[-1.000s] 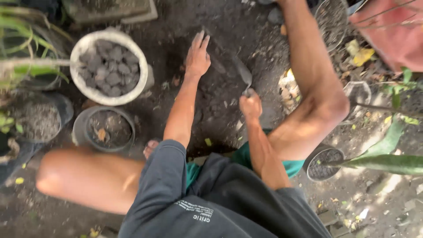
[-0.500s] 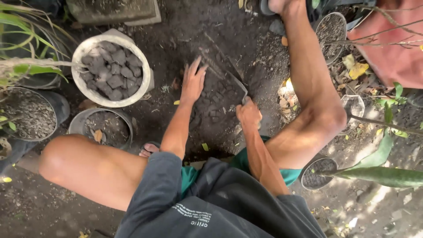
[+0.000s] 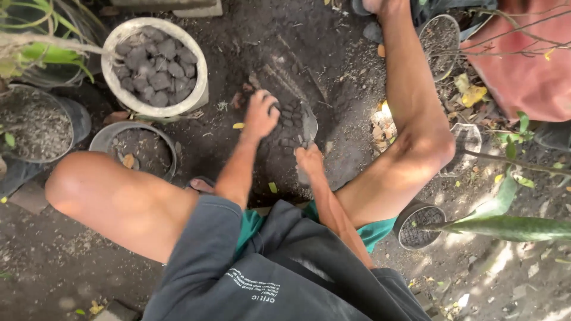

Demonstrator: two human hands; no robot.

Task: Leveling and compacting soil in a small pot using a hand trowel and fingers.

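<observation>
1. Both hands work low over the dark soil (image 3: 333,53) between the person's bent knees. The right hand (image 3: 309,161) is closed around the handle of a small trowel (image 3: 309,123), whose blade lies tilted among dark lumps (image 3: 288,122) on the ground.
2. At the left edge of that same patch, the left hand (image 3: 260,113) is curled, fingers bent down onto the lumps; whether it has one pinched I cannot tell.
3. To do this well, I would judge that the blade should slide shallow beneath the lumps, not chop into them, with the left hand steadying or gathering them against the metal so they come up whole.
4. Fingers are best kept just clear of the blade's edge, since the two hands work very near each other.
5. Left of the person's knee sits a small grey pot (image 3: 135,150) holding soil and a few dry leaves. A larger dark pot (image 3: 41,122) of gravelly soil stands at the far left edge of the ground in view.
6. Farther off, beyond the left hand, a white round pot (image 3: 156,65) is heaped with similar grey lumps.
7. On the right, near the other knee, a small black pot (image 3: 421,227) holds a long green leaf (image 3: 511,227). Red cloth (image 3: 526,65) shows at the far right corner.
</observation>
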